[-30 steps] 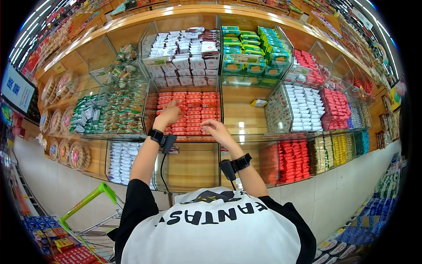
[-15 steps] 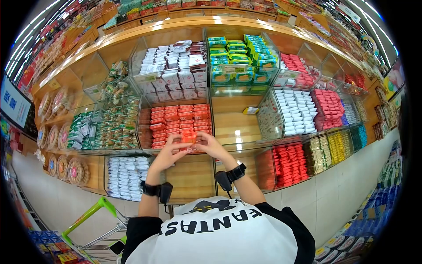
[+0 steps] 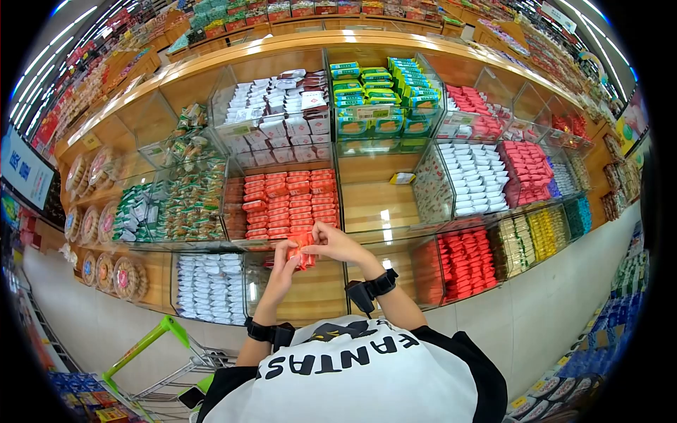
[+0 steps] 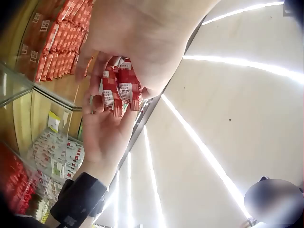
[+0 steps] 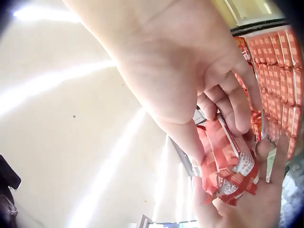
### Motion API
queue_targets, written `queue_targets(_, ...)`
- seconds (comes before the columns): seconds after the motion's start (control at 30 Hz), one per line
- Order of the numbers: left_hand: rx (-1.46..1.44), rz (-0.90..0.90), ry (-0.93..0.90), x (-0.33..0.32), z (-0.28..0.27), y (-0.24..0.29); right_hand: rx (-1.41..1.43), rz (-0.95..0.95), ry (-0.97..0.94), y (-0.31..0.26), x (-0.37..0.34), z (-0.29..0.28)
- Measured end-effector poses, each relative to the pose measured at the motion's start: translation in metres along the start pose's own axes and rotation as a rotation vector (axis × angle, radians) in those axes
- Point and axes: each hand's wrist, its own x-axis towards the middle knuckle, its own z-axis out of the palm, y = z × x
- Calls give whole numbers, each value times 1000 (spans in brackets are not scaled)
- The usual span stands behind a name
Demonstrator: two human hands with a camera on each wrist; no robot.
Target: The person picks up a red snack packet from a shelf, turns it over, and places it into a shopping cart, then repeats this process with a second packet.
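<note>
Two small snack packets (image 4: 122, 85) in red-and-white checked wrappers are held side by side between both hands. In the head view these red packets (image 3: 303, 248) are in front of the bin of matching packets (image 3: 289, 204). My left hand (image 3: 281, 268) grips them from the left, its fingers curled at their side. From the right, my right hand (image 3: 337, 245) pinches them; the right wrist view shows its thumb and fingers on the wrappers (image 5: 223, 156). Crimped wrapper ends stick out between the hands. Part of each packet is hidden behind the fingers.
Clear-walled bins hold white packets (image 3: 209, 285), green packs (image 3: 381, 92) and red packets (image 3: 469, 261). One yellow-and-white pack (image 3: 403, 178) lies in the bin right of the matching packets. Round tubs (image 3: 127, 277) line the left side. A green-handled cart (image 3: 144, 345) stands at lower left.
My left hand has come back from the bin of red packets, and red packets now sit between both hands. Both hands have drawn slightly closer to the body.
</note>
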Motion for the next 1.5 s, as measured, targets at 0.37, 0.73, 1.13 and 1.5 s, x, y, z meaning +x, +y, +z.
queue_targets(0.37, -164, -114, -82, -25, 20, 21, -60, 36, -214, -9, -32, -6)
queue_targets(0.73, -151, -118, -43, -57, 28, 20, 27, 37, -260, -13, -54, 9)
queue_targets(1.13, 43, -18, 130, -93, 51, 38, -121, 39, -413, -6, -59, 20)
queue_targets(1.5, 302, 13, 575, -149, 54, 43, -98, 145, -747, 0, -64, 55)
